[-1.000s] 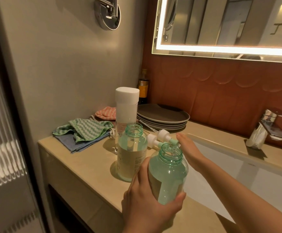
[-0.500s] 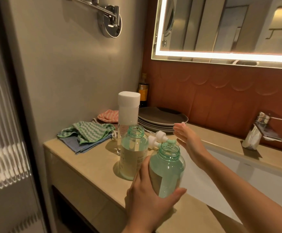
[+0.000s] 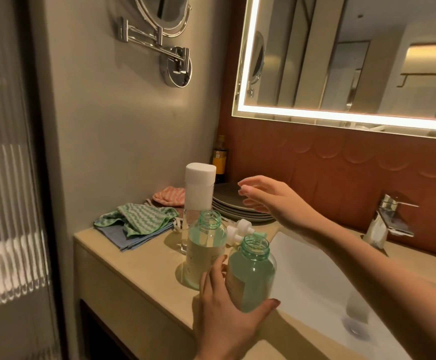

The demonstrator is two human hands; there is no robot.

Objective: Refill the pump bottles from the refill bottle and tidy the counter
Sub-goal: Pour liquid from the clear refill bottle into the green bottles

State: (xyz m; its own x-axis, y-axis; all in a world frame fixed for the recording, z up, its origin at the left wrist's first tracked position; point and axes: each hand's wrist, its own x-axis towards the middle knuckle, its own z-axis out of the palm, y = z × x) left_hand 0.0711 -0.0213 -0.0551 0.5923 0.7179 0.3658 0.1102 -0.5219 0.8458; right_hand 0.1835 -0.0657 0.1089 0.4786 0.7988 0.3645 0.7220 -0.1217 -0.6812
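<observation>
Two hands apart: left hand [image 3: 227, 318] grips the near bottle [image 3: 253, 279], right hand [image 3: 271, 197] hovers loose-fingered near the pump heads [image 3: 240, 229].

A bathroom: lit mirror [image 3: 354, 61], basin [image 3: 315, 281], chrome tap [image 3: 390, 216].

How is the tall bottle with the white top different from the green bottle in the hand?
The tall bottle wears a big white cap; the green bottle has an open neck with no top. The tall bottle is clear and taller; the green bottle is shorter, rounder and green-tinted. The tall bottle stands alone on the counter; the green bottle is held by the left hand. Both are see-through bottles.
</observation>
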